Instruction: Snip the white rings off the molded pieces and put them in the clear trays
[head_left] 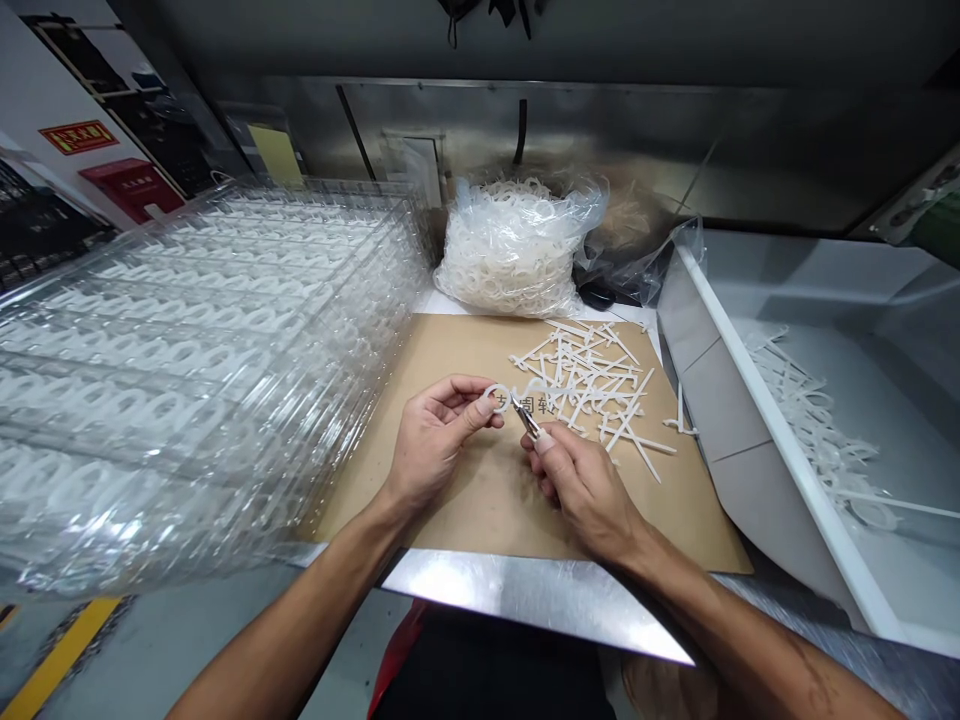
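Observation:
My left hand (441,430) is closed, pinching a small white plastic ring (502,388) between thumb and fingertips above the cardboard sheet (457,510). My right hand (585,485) is wrapped round a pair of small metal nippers (528,419). The jaws of the nippers meet the right side of the ring, by a thin white strip that extends to the right; whether they are cutting into it cannot be made out. Most of the nippers' handles are hidden in my palm. Just beyond, a loose heap of white plastic sprues (589,375) lies on the cardboard.
On the left are stacked clear trays (390,300) filled with white rings. A plastic bag (517,250) full of rings stands at the back. To the right is a white bin (780,420) holding more white plastic pieces. The steel table edge (517,590) runs in front.

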